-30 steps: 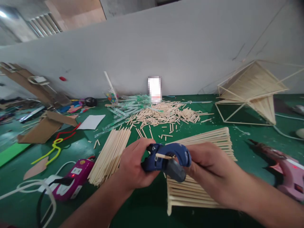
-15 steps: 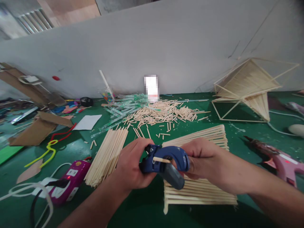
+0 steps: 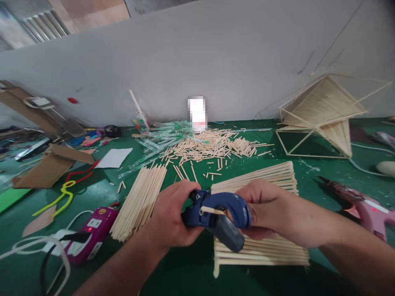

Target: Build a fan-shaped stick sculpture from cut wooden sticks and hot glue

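Note:
My left hand [image 3: 171, 216] is wrapped round the front of a blue cutter tool [image 3: 220, 211] held above the green table. A short wooden stick [image 3: 212, 211] sits across the tool's jaw. My right hand [image 3: 265, 207] grips the tool's other end, with its grey handle pointing down toward me. Directly beneath lies a flat panel of glued wooden sticks [image 3: 262, 246]. A bundle of long sticks [image 3: 140, 201] lies just left of my left hand.
A heap of short cut sticks [image 3: 210, 149] lies farther back. A pink glue gun [image 3: 364, 205] rests at right, a stick-frame model [image 3: 321, 117] at back right. A purple power strip [image 3: 89, 234] with cables, cardboard [image 3: 49, 166] and pipe cleaners sit at left.
Both hands with the cutter have dipped slightly lower and the view has shifted a little; the grip and the stick in the jaw look unchanged.

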A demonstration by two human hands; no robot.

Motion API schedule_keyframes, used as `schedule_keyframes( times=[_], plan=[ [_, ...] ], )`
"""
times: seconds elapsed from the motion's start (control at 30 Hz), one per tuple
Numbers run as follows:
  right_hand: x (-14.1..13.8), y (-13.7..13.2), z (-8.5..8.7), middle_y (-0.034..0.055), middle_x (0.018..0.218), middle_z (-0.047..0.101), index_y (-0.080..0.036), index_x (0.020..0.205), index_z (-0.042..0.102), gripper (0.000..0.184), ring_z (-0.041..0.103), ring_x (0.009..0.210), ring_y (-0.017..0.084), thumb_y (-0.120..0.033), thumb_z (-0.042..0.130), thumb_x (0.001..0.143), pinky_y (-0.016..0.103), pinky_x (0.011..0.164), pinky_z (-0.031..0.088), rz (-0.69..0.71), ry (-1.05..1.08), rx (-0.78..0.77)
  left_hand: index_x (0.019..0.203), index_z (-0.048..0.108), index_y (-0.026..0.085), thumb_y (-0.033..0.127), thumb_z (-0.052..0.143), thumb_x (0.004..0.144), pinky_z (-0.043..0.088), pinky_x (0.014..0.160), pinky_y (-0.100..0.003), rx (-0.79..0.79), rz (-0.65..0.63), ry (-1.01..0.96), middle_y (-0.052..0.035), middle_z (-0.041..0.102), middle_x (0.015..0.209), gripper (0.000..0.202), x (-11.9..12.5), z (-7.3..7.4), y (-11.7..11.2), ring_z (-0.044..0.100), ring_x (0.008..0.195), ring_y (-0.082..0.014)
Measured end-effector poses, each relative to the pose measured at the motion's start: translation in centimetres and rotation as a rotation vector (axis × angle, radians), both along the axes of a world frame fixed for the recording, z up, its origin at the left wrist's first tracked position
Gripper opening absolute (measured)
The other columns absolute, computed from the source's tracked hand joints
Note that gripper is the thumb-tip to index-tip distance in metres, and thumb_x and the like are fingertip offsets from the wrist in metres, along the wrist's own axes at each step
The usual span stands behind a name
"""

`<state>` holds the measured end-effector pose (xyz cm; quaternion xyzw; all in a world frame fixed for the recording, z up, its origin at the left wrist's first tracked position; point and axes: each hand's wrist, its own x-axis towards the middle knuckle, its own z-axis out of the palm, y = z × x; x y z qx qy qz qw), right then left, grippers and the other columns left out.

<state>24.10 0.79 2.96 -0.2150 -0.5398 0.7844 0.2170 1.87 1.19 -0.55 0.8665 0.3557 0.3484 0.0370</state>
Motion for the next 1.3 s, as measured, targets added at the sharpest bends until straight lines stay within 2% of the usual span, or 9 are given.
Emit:
schedule_keyframes(
  times=[0.17, 0.27, 0.33, 0.43, 0.5, 0.57, 0.93, 1.2, 1.3],
  plan=[
    [-0.1, 0.0, 0.5, -0.0074, 0.049, 0.033, -0.011, 0.073, 0.061, 0.036, 0.024, 0.045, 0.005, -0.041, 0.051, 0.091, 0.022, 0.043, 0.015, -0.043, -0.099, 0.09, 0.092, 0.054, 0.017, 0.029, 0.058, 0.066, 0.049, 0.055, -0.029, -0.023, 0.048, 0.0, -0.0035, 0.063, 0.071, 0.029, 0.0, 0.3, -0.1, 0.059, 0.06, -0.0168],
    [-0.6, -0.3, 0.6, -0.0062, 0.055, 0.036, -0.013, 0.071, 0.057, 0.03, 0.028, 0.049, 0.006, -0.037, 0.053, 0.089, 0.021, 0.045, 0.021, -0.183, -0.177, 0.255, 0.091, 0.056, 0.017, 0.032, 0.057, 0.068, 0.049, 0.055, -0.029, -0.079, 0.074, 0.0, -0.0043, 0.064, 0.073, 0.028, -0.1, 0.2, 0.1, 0.06, 0.062, -0.0177],
    [-1.2, -0.7, 0.4, -0.0051, 0.059, 0.04, -0.015, 0.072, 0.054, 0.023, 0.033, 0.053, 0.007, -0.031, 0.053, 0.088, 0.021, 0.046, 0.025, -0.368, -0.272, 0.462, 0.093, 0.057, 0.017, 0.031, 0.057, 0.07, 0.05, 0.057, -0.03, -0.103, 0.1, -0.021, -0.005, 0.065, 0.077, 0.027, -0.2, 0.0, 0.3, 0.061, 0.065, -0.0182],
    [-2.0, -1.3, -0.4, -0.004, 0.061, 0.042, -0.017, 0.075, 0.052, 0.016, 0.035, 0.053, 0.008, -0.024, 0.048, 0.089, 0.022, 0.048, 0.026, -0.652, -0.397, 0.919, 0.094, 0.057, 0.017, 0.028, 0.059, 0.071, 0.05, 0.059, -0.03, -0.117, 0.115, -0.069, -0.0057, 0.064, 0.08, 0.026, -0.3, -0.4, 0.4, 0.061, 0.067, -0.0178],
    [-2.2, -1.5, -1.0, -0.003, 0.062, 0.043, -0.017, 0.075, 0.051, 0.015, 0.035, 0.054, 0.009, -0.021, 0.046, 0.089, 0.024, 0.049, 0.025, -0.718, -0.418, 1.157, 0.096, 0.057, 0.017, 0.03, 0.061, 0.071, 0.05, 0.059, -0.03, -0.116, 0.113, -0.088, -0.0052, 0.064, 0.081, 0.028, -0.3, -0.6, 0.3, 0.061, 0.067, -0.0176],
    [-2.2, -1.5, -1.4, -0.0013, 0.064, 0.046, -0.016, 0.076, 0.05, 0.016, 0.037, 0.055, 0.01, -0.02, 0.043, 0.09, 0.024, 0.05, 0.027, -0.701, -0.422, 1.234, 0.099, 0.056, 0.018, 0.032, 0.062, 0.07, 0.051, 0.06, -0.03, -0.108, 0.104, -0.097, -0.0042, 0.063, 0.081, 0.032, -0.3, -0.6, 0.2, 0.061, 0.068, -0.0175],
    [-1.3, -0.8, -0.2, -0.0028, 0.061, 0.042, -0.018, 0.065, 0.045, 0.033, 0.039, 0.056, 0.009, -0.032, 0.041, 0.095, 0.024, 0.052, 0.03, -0.43, -0.402, 0.865, 0.1, 0.056, 0.017, 0.03, 0.06, 0.071, 0.051, 0.063, -0.031, -0.114, 0.09, -0.077, -0.0053, 0.064, 0.083, 0.033, 0.1, -0.4, 0.1, 0.062, 0.071, -0.0184],
    [-0.5, -0.4, -0.1, -0.0036, 0.064, 0.039, -0.016, 0.07, 0.051, 0.038, 0.032, 0.058, 0.009, -0.047, 0.047, 0.091, 0.024, 0.052, 0.025, -0.212, -0.268, 0.348, 0.098, 0.053, 0.017, 0.029, 0.057, 0.069, 0.051, 0.063, -0.032, -0.058, 0.055, -0.048, -0.0069, 0.063, 0.083, 0.032, 0.0, -0.3, 0.2, 0.061, 0.072, -0.0199],
    [-0.4, -0.3, -0.1, -0.0033, 0.064, 0.04, -0.014, 0.072, 0.054, 0.039, 0.032, 0.057, 0.007, -0.047, 0.047, 0.092, 0.023, 0.052, 0.023, -0.125, -0.185, 0.168, 0.096, 0.053, 0.016, 0.029, 0.057, 0.069, 0.051, 0.063, -0.033, -0.05, 0.039, -0.051, -0.0075, 0.063, 0.081, 0.03, 0.1, -0.2, 0.1, 0.061, 0.071, -0.0204]
  ],
)
